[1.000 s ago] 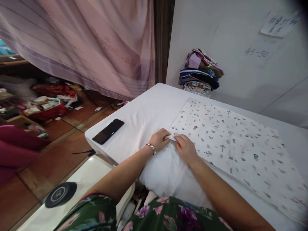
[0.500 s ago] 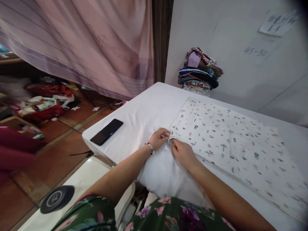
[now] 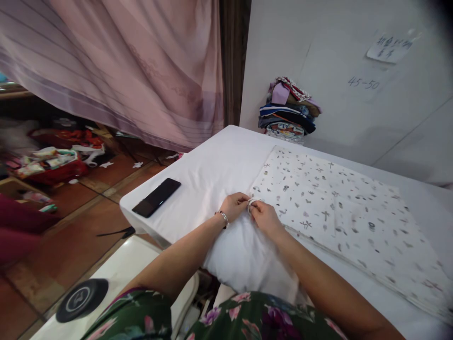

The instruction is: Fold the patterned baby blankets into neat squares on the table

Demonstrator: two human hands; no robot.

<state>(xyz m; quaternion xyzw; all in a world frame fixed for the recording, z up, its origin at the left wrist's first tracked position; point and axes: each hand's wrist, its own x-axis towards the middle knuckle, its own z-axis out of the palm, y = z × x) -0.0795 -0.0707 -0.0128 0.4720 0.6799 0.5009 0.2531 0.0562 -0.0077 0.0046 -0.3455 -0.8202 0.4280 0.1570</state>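
Note:
My left hand (image 3: 234, 207), with a bracelet at its wrist, pinches the edge of a white cloth (image 3: 244, 255). Close beside it, my right hand (image 3: 264, 218) grips the same edge, where a small white rolled loop shows between the fingers. From the hands the white cloth hangs down over the table's front edge toward my lap. Just beyond and to the right lies a folded white fabric (image 3: 314, 198) with small grey and brown prints, its near-left corner almost touching my fingers.
A black phone (image 3: 157, 197) lies on the white table (image 3: 212, 156) at the left. Folded clothes (image 3: 288, 111) are stacked at the back by the wall. A pale stool or bench (image 3: 123, 259) with a round black object (image 3: 82, 300) stands front left. A pink curtain (image 3: 159, 61) hangs behind.
Both hands stay at the same spot on the cloth edge. The right fingers have closed in, and the loop looks smaller and flatter. The view has shifted slightly.

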